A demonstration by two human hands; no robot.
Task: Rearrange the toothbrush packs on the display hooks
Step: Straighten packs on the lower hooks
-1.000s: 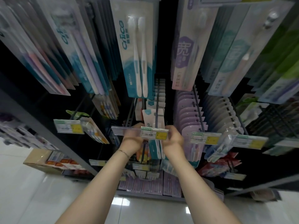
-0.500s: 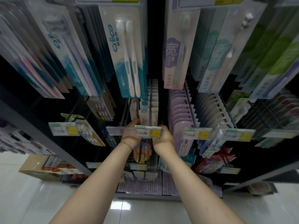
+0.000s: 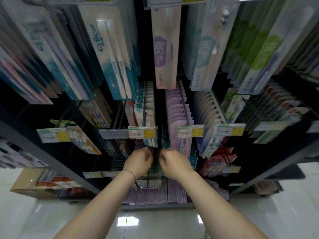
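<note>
1. Left hand (image 3: 138, 161) and right hand (image 3: 174, 163) side by side just below the clear plastic price-label strip with white-yellow tag (image 3: 143, 132); fingers curled inward at a dark hanging pack (image 3: 156, 157) between them; grip blurred, cannot tell whether either hand has hold of it.
2. Thin bracelet (image 3: 132, 173) on left wrist.
3. Teal-white toothbrush packs (image 3: 146, 107) hang on the black metal display hook (image 3: 144, 100) behind the strip; lilac toothbrush packs (image 3: 177, 111) on next hook to the right.
4. Large teal-white two-brush pack (image 3: 114, 59) hangs on upper row, above hands.
5. Glossy white tiled floor (image 3: 155, 225) below the forearms.
</note>
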